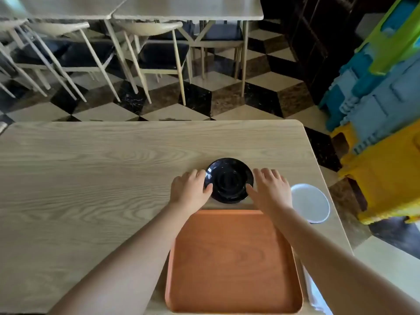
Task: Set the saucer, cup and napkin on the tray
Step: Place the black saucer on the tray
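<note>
A black saucer [228, 179] lies on the wooden table just beyond the far edge of an orange tray [231, 264]. My left hand [189, 189] touches the saucer's left rim, thumb on its edge and fingers spread. My right hand [269, 189] rests at the saucer's right rim with its thumb against it. A white cup [310, 203] stands to the right of my right hand, seen from above. A white napkin [314, 292] lies along the tray's right side, partly hidden under my right forearm. The tray holds nothing.
The table's right edge [327, 192] runs close past the cup. Beyond the far edge lie a checkered floor, wooden chairs [159, 53] and another table. Coloured plastic blocks [381, 110] are stacked at the right.
</note>
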{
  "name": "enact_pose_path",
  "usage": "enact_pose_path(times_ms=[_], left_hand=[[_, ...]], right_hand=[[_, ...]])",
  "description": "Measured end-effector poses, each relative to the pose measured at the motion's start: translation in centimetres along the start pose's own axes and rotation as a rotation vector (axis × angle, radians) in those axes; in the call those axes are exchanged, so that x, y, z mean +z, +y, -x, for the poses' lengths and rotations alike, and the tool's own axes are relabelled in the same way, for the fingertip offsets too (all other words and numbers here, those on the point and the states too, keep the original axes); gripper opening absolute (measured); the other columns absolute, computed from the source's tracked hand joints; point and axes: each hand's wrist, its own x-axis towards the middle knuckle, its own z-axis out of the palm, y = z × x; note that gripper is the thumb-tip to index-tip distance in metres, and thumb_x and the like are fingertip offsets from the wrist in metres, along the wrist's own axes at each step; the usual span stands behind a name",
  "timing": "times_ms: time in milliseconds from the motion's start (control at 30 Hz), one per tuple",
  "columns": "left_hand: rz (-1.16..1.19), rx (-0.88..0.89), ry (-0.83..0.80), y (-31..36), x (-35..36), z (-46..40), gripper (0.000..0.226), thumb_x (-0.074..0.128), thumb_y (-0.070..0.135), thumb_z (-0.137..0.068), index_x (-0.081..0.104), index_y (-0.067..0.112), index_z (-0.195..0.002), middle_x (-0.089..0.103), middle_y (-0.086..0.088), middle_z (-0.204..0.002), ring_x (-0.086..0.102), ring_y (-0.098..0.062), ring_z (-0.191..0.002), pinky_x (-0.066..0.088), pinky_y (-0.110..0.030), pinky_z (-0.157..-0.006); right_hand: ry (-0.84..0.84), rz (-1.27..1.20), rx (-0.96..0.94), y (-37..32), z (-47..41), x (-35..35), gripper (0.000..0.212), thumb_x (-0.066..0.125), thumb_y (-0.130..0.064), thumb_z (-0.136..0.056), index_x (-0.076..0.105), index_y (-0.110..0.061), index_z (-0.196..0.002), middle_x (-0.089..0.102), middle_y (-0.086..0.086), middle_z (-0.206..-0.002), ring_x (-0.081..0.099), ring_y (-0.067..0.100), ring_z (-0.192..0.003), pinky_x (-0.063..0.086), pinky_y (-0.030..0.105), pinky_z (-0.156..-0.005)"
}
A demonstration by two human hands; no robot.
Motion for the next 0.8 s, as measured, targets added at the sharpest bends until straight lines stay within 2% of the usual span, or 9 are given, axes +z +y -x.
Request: enact_pose_path(times_ms=[167, 333, 367, 433, 600, 667, 733, 767, 800], left_hand=[[-0.082, -0.017, 0.010, -0.6, 2.3, -3.2, 0.033, 0.044, 0.042, -0.088, 0.052, 0.015, -0.106, 0.063, -0.004, -0.097, 0.060, -0.027, -0.087, 0.034, -0.033, -0.063], [-0.068, -0.081, -0.122, -0.9, 5.2, -4.5, 0.058, 0.050, 0.043, -0.086, 0.035, 0.015, -0.135, 0.059, -0.006, -0.117, 0.057, -0.027, -0.105, 0.046, -0.037, -0.075], [-0.052, -0.100, -0.142, -0.9, 5.1, -4.5, 0.059, 0.052, 0.041, -0.086, 0.034, 0.014, -0.136, 0.058, -0.006, -0.118, 0.056, -0.027, -0.107, 0.046, -0.037, -0.074], [0.019, -0.129, -0.121, -0.6, 5.7, -4.3, 0.046, 0.055, 0.035, -0.085, 0.045, 0.012, -0.124, 0.059, -0.007, -0.111, 0.057, -0.027, -0.102, 0.041, -0.034, -0.067], [0.388, -0.266, -0.100, -0.2, 6.7, -4.4, 0.011, 0.057, 0.008, -0.079, 0.055, 0.008, -0.091, 0.060, -0.010, -0.093, 0.058, -0.031, -0.090, 0.044, -0.036, -0.070], [0.601, -0.343, -0.122, -0.5, 6.6, -4.1, 0.016, 0.051, -0.003, -0.077, 0.057, 0.011, -0.084, 0.060, -0.007, -0.081, 0.060, -0.034, -0.087, 0.048, -0.035, -0.071], [0.786, -0.403, -0.138, -0.9, 6.0, -3.4, 0.031, 0.046, -0.009, -0.078, 0.062, 0.016, -0.088, 0.056, 0.000, -0.073, 0.062, -0.036, -0.082, 0.056, -0.040, -0.071], [0.880, -0.432, -0.136, -1.0, 5.6, -2.8, 0.035, 0.044, -0.011, -0.079, 0.064, 0.012, -0.097, 0.054, 0.002, -0.072, 0.062, -0.034, -0.078, 0.059, -0.038, -0.066], [0.974, -0.469, -0.139, -1.2, 5.1, -2.1, 0.040, 0.043, -0.013, -0.081, 0.062, 0.008, -0.109, 0.053, 0.003, -0.072, 0.060, -0.029, -0.075, 0.059, -0.029, -0.058]], right_hand=[[-0.056, 0.043, 0.027, -0.1, -3.8, 2.1, 0.040, 0.051, -0.039, -0.085, 0.050, -0.011, -0.112, 0.059, 0.010, -0.113, 0.050, 0.030, -0.108, 0.042, 0.038, -0.084], [-0.149, 0.095, 0.076, 0.2, -5.1, 4.7, 0.043, 0.053, -0.036, -0.085, 0.046, -0.008, -0.117, 0.057, 0.012, -0.119, 0.047, 0.029, -0.113, 0.043, 0.036, -0.086], [-0.162, 0.098, 0.077, 0.2, -5.2, 4.8, 0.044, 0.053, -0.035, -0.085, 0.045, -0.007, -0.118, 0.057, 0.012, -0.120, 0.047, 0.029, -0.114, 0.043, 0.036, -0.086], [-0.190, 0.098, 0.077, 0.2, -5.2, 5.2, 0.045, 0.055, -0.032, -0.085, 0.044, -0.005, -0.119, 0.057, 0.012, -0.119, 0.048, 0.028, -0.114, 0.045, 0.035, -0.083], [-0.238, -0.145, 0.189, 0.0, -5.1, 5.7, 0.036, 0.054, -0.009, -0.085, 0.044, -0.004, -0.119, 0.057, 0.017, -0.115, 0.051, 0.033, -0.105, 0.040, 0.035, -0.068], [-0.221, -0.270, 0.245, 0.1, -5.0, 5.6, 0.031, 0.048, 0.000, -0.082, 0.049, -0.005, -0.113, 0.062, 0.019, -0.108, 0.055, 0.035, -0.092, 0.039, 0.033, -0.066], [-0.193, -0.405, 0.296, 0.1, -4.7, 5.3, 0.039, 0.045, 0.002, -0.079, 0.053, -0.009, -0.116, 0.066, 0.018, -0.105, 0.058, 0.035, -0.090, 0.041, 0.032, -0.067], [-0.179, -0.477, 0.307, 0.1, -4.5, 5.0, 0.043, 0.046, 0.001, -0.079, 0.054, -0.012, -0.119, 0.068, 0.016, -0.106, 0.060, 0.034, -0.094, 0.042, 0.031, -0.070], [-0.166, -0.544, 0.309, 0.0, -4.1, 4.8, 0.044, 0.048, 0.000, -0.079, 0.055, -0.014, -0.120, 0.068, 0.013, -0.107, 0.061, 0.031, -0.095, 0.043, 0.029, -0.073]])
